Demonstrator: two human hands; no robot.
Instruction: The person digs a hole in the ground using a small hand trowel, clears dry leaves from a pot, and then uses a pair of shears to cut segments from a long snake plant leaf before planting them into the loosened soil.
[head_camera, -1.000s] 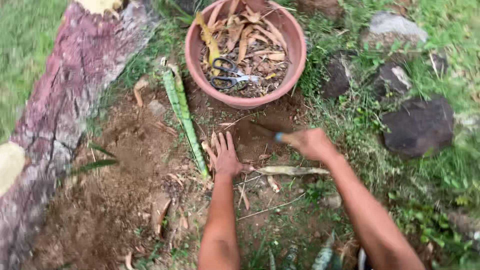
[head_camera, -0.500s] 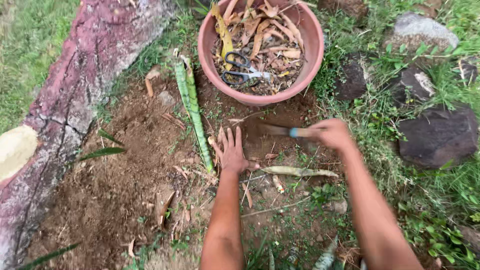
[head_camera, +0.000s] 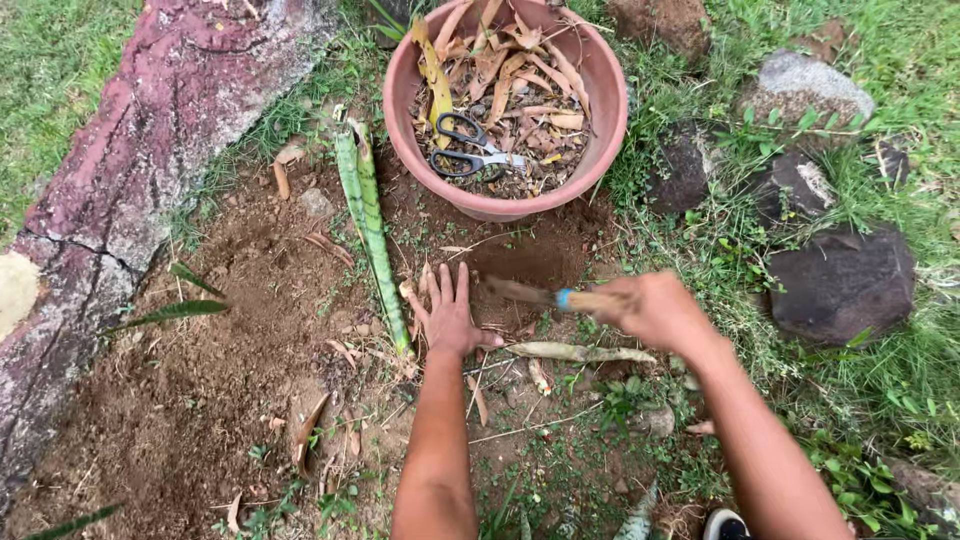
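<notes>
Right hand (head_camera: 655, 310) moved nearer left hand (head_camera: 450, 315), fingers wrapped round small digging tool (head_camera: 535, 294), blade over dirt hole. Left fingers spread flat on soil, touching long green leaf (head_camera: 370, 220). Pink pot (head_camera: 600, 150) beyond fingers, scissors (head_camera: 470, 150) inside.

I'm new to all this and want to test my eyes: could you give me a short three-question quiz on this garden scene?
1. True or false: the scissors lie on the bare soil.
2. What does the right hand hold?
3. The left hand rests: A) on the soil, B) in the basin, C) on a rock.

Key
1. False: they lie in the basin among dry leaves.
2. A digging tool, blurred, its tip at the soil.
3. A, beside the long green leaf.
</notes>
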